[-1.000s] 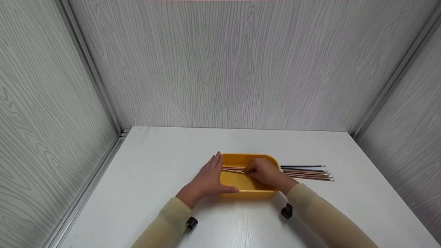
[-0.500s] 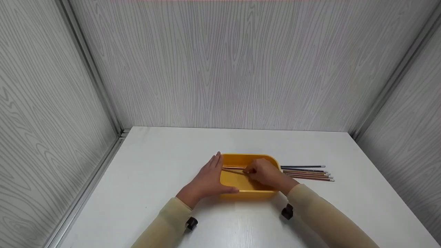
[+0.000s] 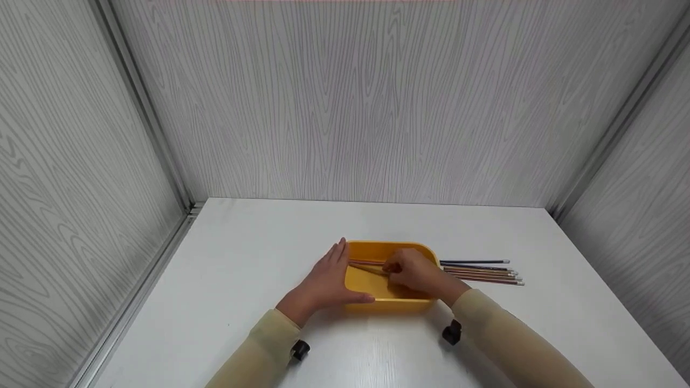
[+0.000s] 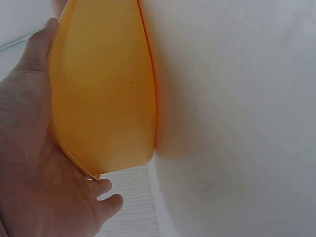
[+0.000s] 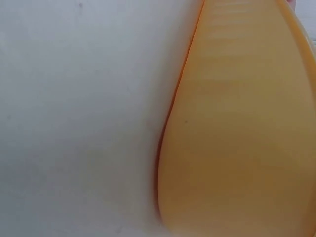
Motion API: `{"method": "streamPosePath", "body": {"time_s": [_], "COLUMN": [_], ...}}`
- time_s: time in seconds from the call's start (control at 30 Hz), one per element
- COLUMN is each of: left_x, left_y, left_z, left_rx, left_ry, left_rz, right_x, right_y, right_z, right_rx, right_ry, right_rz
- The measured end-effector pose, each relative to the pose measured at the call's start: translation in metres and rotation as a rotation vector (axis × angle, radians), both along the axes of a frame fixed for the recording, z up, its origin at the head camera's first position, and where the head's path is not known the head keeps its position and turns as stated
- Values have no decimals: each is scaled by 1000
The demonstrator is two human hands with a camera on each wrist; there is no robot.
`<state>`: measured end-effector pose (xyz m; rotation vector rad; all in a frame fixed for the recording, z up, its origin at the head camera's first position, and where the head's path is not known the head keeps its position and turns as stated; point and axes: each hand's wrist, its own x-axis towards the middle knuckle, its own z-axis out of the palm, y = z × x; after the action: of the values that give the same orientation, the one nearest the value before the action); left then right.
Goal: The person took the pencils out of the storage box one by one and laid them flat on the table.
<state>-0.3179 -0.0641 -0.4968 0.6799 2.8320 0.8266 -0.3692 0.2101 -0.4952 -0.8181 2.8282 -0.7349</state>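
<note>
A yellow plastic tray (image 3: 391, 304) with rounded corners stands on the white table. My left hand (image 3: 323, 283) spans its left end, thumb along the front rim and fingers at the back; the left wrist view shows the palm against the tray's wall. Inside the tray, my right hand (image 3: 412, 269) pinches a brown pencil (image 3: 368, 267) between curled fingertips. Another reddish pencil (image 3: 364, 262) lies behind it along the tray's back side. The right wrist view shows only the tray's outer wall (image 5: 237, 123) and table; the right hand is hidden there.
Right of the tray lie several pencils (image 3: 482, 274) side by side, white ends pointing right, one dark blue pencil (image 3: 474, 261) at the back. Grey wood-grain panels (image 3: 345, 108) rise behind the table and at both sides. Black wrist devices (image 3: 452, 332) hang under the sleeves.
The pencil in my right hand has tilted slightly, its left end staying near the tray's left back. The left hand and the tray hold nearly the same place.
</note>
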Motion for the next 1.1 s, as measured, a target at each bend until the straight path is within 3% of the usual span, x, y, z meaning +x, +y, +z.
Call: {"method": "streamPosePath", "body": {"time_s": [0.23,0.47,0.8,1.1], "left_x": [2,1,1,2], "left_y": [1,0,2,1], "left_z": [2,3,1,2], "left_rx": [-1,3,11,18], "left_ry": [-7,-6,-22,-7], "left_rz": [9,13,24,10], "right_x": [4,5,6,8], "right_y": [1,7,25,44], "right_z": [7,19,36,48], "right_rx": [-35,-109,-156,-143], "right_ry": [-29,35,-39,-81], "right_rz": [-20,77,84,162]}}
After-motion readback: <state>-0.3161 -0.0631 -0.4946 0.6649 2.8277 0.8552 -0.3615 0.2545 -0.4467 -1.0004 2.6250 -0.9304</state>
